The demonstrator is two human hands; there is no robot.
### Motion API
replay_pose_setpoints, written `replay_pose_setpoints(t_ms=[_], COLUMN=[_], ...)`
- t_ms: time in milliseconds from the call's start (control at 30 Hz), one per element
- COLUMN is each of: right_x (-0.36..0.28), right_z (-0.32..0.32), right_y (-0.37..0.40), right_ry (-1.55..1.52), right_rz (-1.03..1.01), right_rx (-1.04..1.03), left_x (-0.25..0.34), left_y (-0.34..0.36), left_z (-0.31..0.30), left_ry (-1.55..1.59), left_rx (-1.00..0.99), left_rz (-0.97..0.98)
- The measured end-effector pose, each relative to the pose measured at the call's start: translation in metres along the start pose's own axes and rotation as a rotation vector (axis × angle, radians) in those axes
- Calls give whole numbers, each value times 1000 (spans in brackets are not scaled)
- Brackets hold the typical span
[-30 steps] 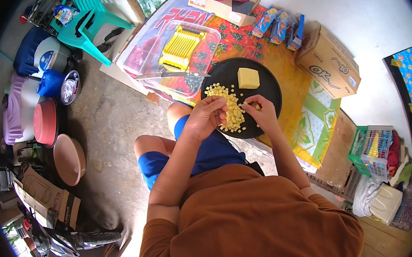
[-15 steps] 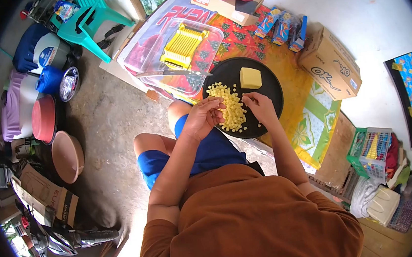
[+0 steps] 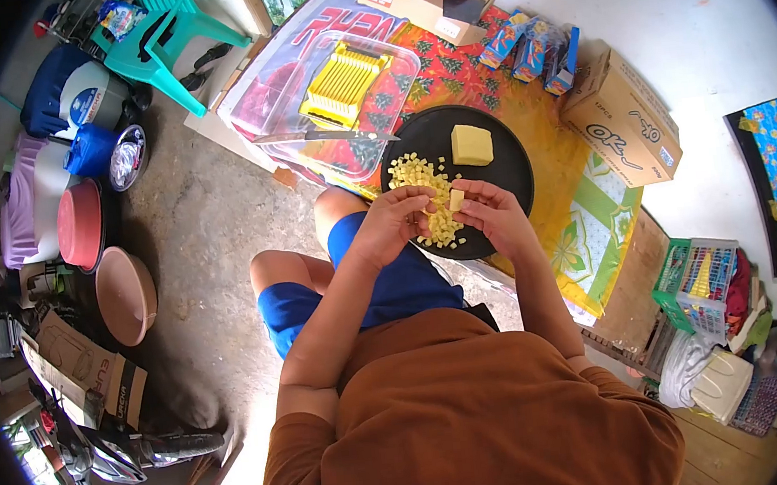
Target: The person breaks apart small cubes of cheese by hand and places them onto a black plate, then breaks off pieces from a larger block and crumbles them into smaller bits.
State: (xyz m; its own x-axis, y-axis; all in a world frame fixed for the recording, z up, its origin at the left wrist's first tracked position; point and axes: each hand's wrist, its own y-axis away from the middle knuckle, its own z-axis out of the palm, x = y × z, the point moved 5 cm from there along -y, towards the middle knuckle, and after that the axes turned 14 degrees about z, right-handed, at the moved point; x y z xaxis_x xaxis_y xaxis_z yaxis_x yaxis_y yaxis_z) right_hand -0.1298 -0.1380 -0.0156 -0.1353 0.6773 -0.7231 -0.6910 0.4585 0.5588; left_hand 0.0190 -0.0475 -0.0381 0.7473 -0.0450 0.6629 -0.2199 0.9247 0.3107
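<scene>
My right hand (image 3: 493, 213) pinches a small pale yellow piece of cheese (image 3: 456, 200) upright between thumb and fingers. Close on its left is my left hand (image 3: 398, 221), with fingertips pressed together; whatever they hold is hidden. Both hands are over a round black tray (image 3: 515, 174). Beneath them lies a heap of small cheese cubes (image 3: 443, 228), with a few loose ones around it. A larger cheese block (image 3: 472, 145) sits at the tray's far side.
Left of the tray, a knife (image 3: 327, 136) lies across a clear plastic container (image 3: 287, 112) holding a yellow slotted slicer (image 3: 345, 83). Blue boxes (image 3: 534, 51) and a cardboard box (image 3: 620, 117) stand at the back right. A green chair (image 3: 166, 53) is at the far left.
My right hand has lifted and turned, bringing the cheese piece into view between its fingers. My left hand has shifted slightly toward it.
</scene>
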Motion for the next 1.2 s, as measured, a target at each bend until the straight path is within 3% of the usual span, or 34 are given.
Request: replay_pose_setpoints(t_ms=[333, 533, 1200], right_x=[-13, -11, -12], right_z=[12, 17, 16], right_y=[12, 16, 20], right_ry=[166, 192, 43], right_rz=[-142, -150, -112], right_rx=[92, 61, -11], left_x=[-1, 4, 2], left_y=[4, 5, 6], left_z=[9, 23, 32], left_ry=[51, -240, -219], left_rx=[-80, -142, -203], left_rz=[-2, 129, 162])
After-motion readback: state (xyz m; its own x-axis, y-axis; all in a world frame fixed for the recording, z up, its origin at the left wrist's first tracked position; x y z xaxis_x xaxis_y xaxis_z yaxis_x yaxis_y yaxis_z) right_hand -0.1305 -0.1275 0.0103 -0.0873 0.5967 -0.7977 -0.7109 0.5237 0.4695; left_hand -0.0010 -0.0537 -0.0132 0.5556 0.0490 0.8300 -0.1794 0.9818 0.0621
